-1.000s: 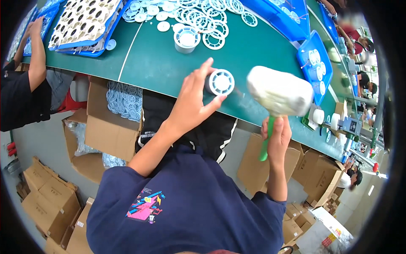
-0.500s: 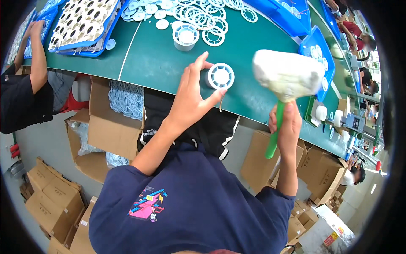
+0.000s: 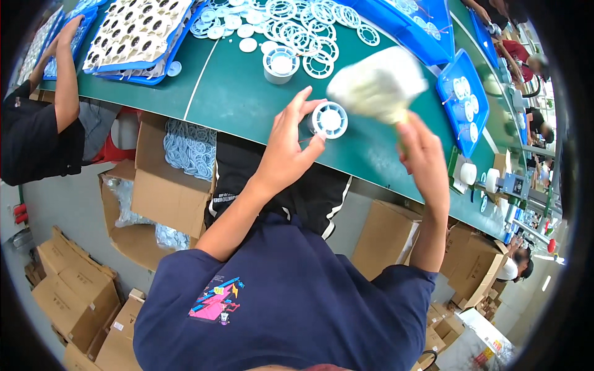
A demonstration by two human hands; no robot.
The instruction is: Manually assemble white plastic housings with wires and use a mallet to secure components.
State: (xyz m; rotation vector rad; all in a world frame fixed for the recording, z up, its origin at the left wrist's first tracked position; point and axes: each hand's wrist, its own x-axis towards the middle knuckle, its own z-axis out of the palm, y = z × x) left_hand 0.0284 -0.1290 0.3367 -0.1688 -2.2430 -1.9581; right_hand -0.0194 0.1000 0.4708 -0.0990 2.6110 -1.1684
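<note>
A small round white housing with a spoked, slotted top point(image 3: 330, 120) stands on the green bench near its front edge. The thumb and fingers of my left hand point(image 3: 288, 139) curve round its left side and hold it; a thin wire shows by the thumb. My right hand point(image 3: 424, 154) is wrapped round the handle of a mallet with a bulky white head point(image 3: 377, 83), smeared by motion. That head hangs above the bench, just up and right of the housing. Most of the green handle is hidden by my hand. A second, similar housing point(image 3: 280, 67) stands behind my left hand.
Loose white rings point(image 3: 318, 63) and discs are heaped at the back. A blue tray point(image 3: 464, 102) of parts lies to the right, near a bench fixture with white rollers point(image 3: 468, 174). Stacked pulp trays point(image 3: 133, 31) and a co-worker's arms point(image 3: 65, 68) are at left. Cartons point(image 3: 176, 191) stand below.
The mallet has swung left, its head now nearer the housing and its handle tilted. My left hand keeps its hold on the housing. The whole view has shifted slightly.
</note>
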